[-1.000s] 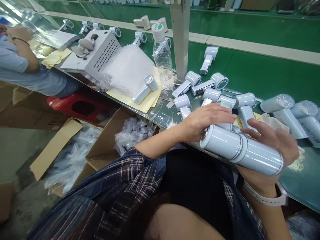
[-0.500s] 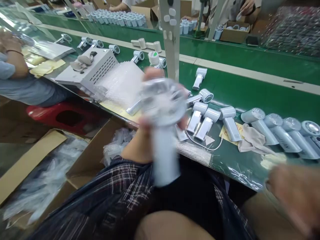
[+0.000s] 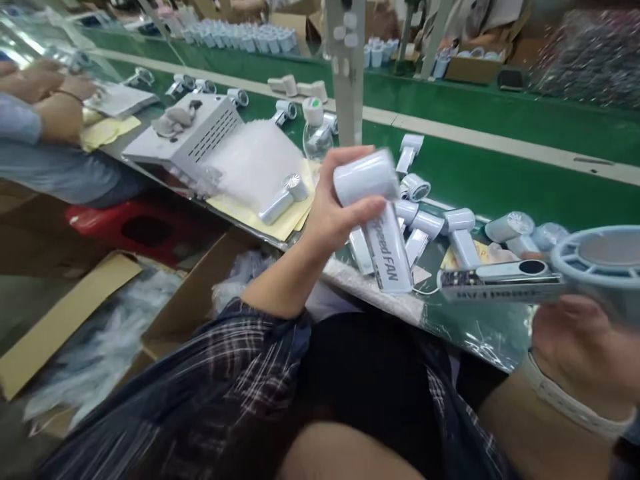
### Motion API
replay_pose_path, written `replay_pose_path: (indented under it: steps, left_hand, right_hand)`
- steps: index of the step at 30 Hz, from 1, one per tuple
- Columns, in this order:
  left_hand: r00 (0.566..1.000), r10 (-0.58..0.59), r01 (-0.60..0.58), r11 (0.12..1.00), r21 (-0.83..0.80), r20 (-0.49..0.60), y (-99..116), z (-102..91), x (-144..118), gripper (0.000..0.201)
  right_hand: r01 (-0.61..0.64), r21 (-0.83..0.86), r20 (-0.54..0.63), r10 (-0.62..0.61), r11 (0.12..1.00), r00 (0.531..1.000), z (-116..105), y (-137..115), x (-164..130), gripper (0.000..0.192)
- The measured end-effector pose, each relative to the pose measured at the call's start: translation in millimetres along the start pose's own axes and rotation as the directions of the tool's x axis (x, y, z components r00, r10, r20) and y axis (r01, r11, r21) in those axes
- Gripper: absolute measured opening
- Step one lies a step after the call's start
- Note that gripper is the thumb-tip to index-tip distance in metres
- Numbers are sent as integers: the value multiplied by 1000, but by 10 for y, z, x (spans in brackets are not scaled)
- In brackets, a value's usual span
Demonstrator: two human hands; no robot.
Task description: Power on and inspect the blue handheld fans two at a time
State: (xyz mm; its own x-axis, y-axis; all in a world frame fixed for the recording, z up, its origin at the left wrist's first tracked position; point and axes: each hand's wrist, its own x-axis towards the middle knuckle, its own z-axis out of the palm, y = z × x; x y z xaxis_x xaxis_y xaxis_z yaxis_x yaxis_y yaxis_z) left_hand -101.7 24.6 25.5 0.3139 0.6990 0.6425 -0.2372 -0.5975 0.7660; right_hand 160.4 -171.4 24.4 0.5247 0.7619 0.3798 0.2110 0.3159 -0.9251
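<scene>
My left hand (image 3: pixel 336 212) grips a pale blue hand-held fan (image 3: pixel 376 215) by its round head, handle pointing down with "Speed FAN" printed on it, above the bench edge. My right hand (image 3: pixel 583 337), with a white wristband, holds a second fan (image 3: pixel 545 272) lying sideways at the right edge, its grille toward me. Several more fans (image 3: pixel 453 230) lie on the green bench (image 3: pixel 500 180) between and behind both hands.
A water bottle (image 3: pixel 315 130), a bubble-wrap sheet (image 3: pixel 253 160) and a white perforated metal box (image 3: pixel 193 130) sit at the left of a white post (image 3: pixel 345 73). Another person's arms (image 3: pixel 45 100) rest at far left. Open cardboard boxes (image 3: pixel 200 293) with plastic bags stand below.
The fan held by both hands a second ago went to my left hand and was turned handle down. My right hand picked up a second fan from the bench.
</scene>
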Motion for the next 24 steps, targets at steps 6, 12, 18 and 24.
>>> replay_pose_path:
  steps: [6, 12, 18, 24]
  left_hand:
    - [917, -106, 16, 973, 230, 384, 357, 392, -110, 69]
    - [929, -122, -60, 881, 468, 350, 236, 800, -239, 71]
    - [746, -135, 21, 983, 180, 652, 228, 669, -115, 69]
    - [663, -130, 129, 990, 59, 737, 181, 512, -8, 69]
  right_hand:
    - [-242, 308, -28, 263, 920, 964, 553, 466, -157, 68]
    - [-516, 341, 358, 399, 785, 844, 792, 417, -590, 75]
    - [-684, 270, 534, 486, 678, 692, 683, 195, -609, 60]
    - [-715, 259, 537, 519, 649, 665, 674, 126, -553, 65]
